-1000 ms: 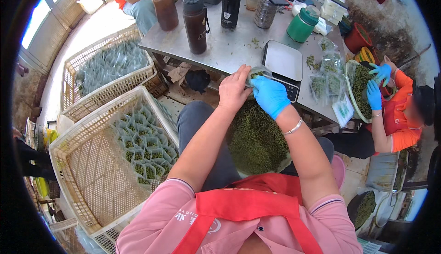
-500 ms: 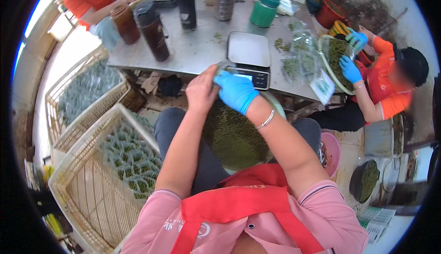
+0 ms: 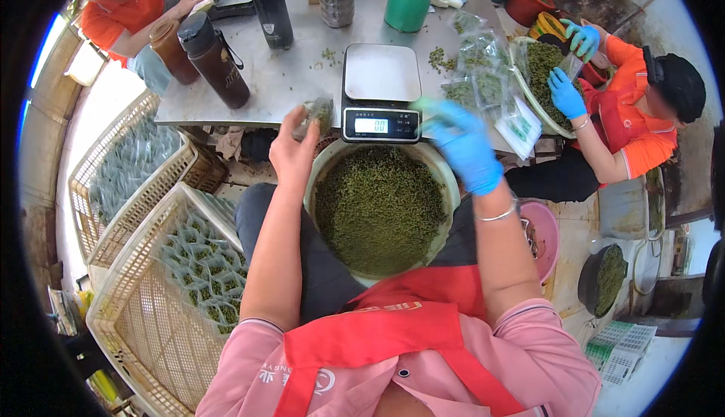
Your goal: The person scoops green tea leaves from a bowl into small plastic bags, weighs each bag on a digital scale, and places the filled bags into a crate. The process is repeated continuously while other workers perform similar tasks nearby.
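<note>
My left hand (image 3: 293, 149), bare, is closed round a small clear plastic bag (image 3: 322, 115) with green contents, held at the table's front edge, left of the scale. My right hand (image 3: 464, 149), in a blue glove, is off the scale's right front corner; its fingers are smeared by motion, and whether they hold anything cannot be made out. Between the hands sits a digital scale (image 3: 381, 77) with a bare white pan and a lit display. Below it, between my knees, a pale round basin (image 3: 451, 190) is full of small green berries (image 3: 381, 213).
Filled bags lie in two plastic crates (image 3: 124, 326) (image 3: 83, 190) at the left. Drink bottles (image 3: 215, 66) and a green jug (image 3: 409, 2) stand on the metal table (image 3: 302, 77). Flat bags (image 3: 483, 77) lie right of the scale. Co-workers in orange (image 3: 638, 130) (image 3: 113, 21) sit at both sides.
My hands were together at the bag before the scale. They have parted: the left moved left with the bag, the right moved right. The scale's display and the basin now show more fully.
</note>
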Demonstrator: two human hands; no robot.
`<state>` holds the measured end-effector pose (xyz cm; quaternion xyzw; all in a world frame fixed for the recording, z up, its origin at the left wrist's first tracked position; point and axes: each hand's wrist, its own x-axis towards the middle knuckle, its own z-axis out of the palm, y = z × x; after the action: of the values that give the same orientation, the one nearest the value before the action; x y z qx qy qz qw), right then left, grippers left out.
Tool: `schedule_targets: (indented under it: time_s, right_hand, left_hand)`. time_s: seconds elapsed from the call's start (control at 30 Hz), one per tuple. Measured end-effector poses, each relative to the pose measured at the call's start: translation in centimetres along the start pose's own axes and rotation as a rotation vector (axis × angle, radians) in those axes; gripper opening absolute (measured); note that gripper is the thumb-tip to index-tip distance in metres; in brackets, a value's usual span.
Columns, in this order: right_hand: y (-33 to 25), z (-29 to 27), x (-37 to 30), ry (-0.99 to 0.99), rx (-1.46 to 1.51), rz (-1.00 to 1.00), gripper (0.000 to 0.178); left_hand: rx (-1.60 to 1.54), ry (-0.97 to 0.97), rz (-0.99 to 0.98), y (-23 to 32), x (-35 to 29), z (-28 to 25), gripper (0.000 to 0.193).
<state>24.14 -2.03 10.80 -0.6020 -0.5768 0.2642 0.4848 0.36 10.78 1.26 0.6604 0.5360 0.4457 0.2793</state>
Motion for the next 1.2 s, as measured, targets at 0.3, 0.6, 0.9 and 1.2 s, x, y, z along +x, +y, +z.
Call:
schedule_targets:
  time_s: [0.3, 0.6, 0.9, 1.2]
  right_hand:
    - [18.8, -15.5, 3.3, 0.365, -0.892, -0.042, 0.033]
    - [4.7, -0.2, 7.2, 0.455, -0.465, -0.399, 0.035]
    - [0.1, 6.8, 3.9, 0.239, -0.387, -0.458, 0.040]
    - [-3.5, 14.1, 4.6, -0.365, -0.860, -0.059, 0.053]
  left_hand:
    - [-0.391, -0.209, -0.234, -2.3, 1.0, 1.1, 0.061]
    - [-0.085, -0.058, -0.012, -2.9, -1.2, -3.6, 0.054]
    - [0.170, -0.154, -0.069, 0.2, -0.4, -3.8, 0.058]
    - [0.200, -0.211, -0.031, 0.8, -0.7, -3.5, 0.058]
